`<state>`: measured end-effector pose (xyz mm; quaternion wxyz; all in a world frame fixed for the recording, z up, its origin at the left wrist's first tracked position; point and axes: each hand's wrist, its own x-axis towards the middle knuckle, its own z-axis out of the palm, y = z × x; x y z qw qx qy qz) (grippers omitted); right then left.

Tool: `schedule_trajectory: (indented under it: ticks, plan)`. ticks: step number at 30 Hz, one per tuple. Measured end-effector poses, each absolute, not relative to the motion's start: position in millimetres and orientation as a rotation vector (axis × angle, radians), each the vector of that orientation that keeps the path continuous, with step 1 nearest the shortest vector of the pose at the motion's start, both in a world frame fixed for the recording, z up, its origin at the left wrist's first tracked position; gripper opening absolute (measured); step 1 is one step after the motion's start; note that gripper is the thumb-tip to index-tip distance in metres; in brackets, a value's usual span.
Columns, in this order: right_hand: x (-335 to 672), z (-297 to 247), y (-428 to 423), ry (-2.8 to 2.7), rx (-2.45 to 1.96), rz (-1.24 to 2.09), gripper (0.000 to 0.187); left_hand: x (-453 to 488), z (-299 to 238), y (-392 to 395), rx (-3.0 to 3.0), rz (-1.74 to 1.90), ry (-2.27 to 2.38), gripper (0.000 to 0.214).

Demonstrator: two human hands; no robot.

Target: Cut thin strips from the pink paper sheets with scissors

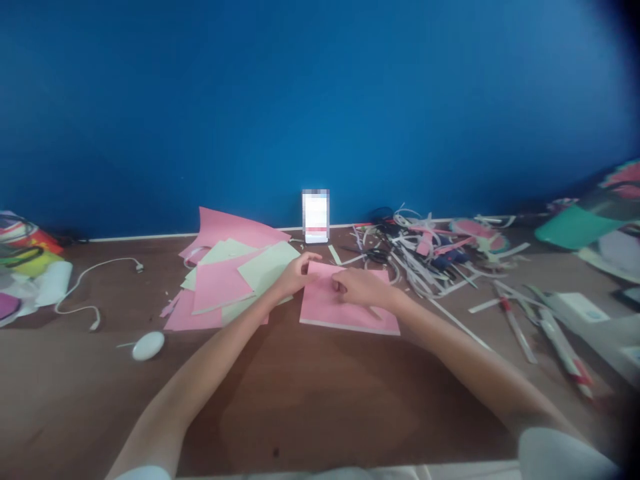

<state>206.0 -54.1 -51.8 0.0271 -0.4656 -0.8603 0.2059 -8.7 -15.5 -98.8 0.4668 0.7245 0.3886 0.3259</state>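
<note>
Brn tbl: LH, RH at 1 pink sheet.

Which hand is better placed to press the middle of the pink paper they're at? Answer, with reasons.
Likely the right hand: it lies over the middle of the pink paper, while the left hand is near the upper-left corner.

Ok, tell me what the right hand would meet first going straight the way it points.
Probably the left hand, at the far left corner of the pink sheet; how high the right hand sits is unclear.
</note>
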Motion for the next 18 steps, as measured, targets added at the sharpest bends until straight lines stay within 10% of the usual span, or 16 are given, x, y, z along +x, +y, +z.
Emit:
schedule_trajectory:
  ticks: [18]
  plan:
    - [205,-55,-41,-2.309,-1.096,1.133,0.034,-10,-105,-10,1.757,0.809,0.877,0.044]
